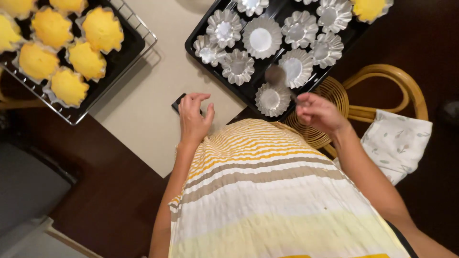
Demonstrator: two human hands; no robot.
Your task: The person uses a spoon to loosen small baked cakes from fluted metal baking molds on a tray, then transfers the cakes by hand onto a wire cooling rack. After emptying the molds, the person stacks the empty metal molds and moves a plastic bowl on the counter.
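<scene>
Two hands: right hand (pixel 319 112) holds spoon (pixel 277 76); left hand (pixel 195 119) bent.

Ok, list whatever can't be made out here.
- Dark object under left hand: mostly covered by the fingers, kind unclear.
- Spoon in right hand: motion-blurred, handle hidden by the grip.
- Top-left cakes: cut off by the frame edge.
- Chair: partly behind the tray.

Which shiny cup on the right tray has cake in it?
The mold at the tray's far right corner holds yellow cake; the others are empty.
</scene>
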